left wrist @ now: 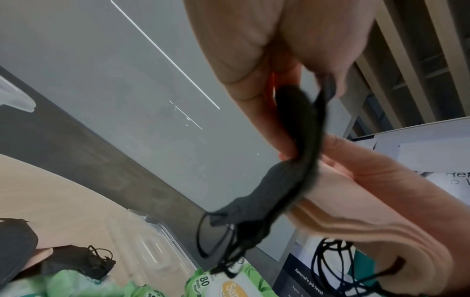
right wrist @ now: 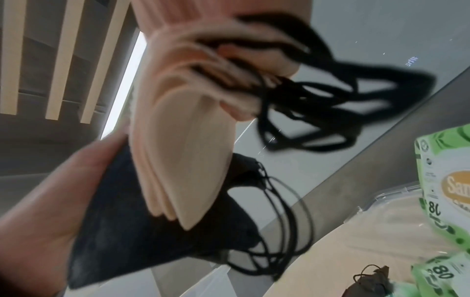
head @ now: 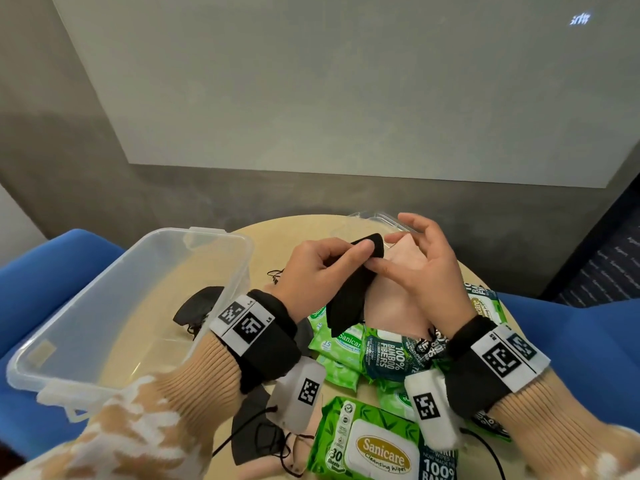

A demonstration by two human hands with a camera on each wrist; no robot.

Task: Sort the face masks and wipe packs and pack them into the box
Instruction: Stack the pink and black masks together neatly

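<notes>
Up close, left hand (head: 313, 268) pinches folded black masks (head: 349, 299); right hand (head: 427, 271) grips beige masks (head: 401, 292).

A stack of peach face masks (right wrist: 183, 160) fills the middle, and it looks blurry. Their black ear loops (right wrist: 318, 104) hang out toward 2 o'clock. Behind the stack is a black face mask (right wrist: 122, 231), toward 7 o'clock. A hand (right wrist: 50, 201) at 8 o'clock holds the black mask. Green wipe packs (right wrist: 447, 191) sit at 4 o'clock on a tan table (right wrist: 356, 251). Another dark mask (right wrist: 374, 281) lies on the table at 5 o'clock.
</notes>
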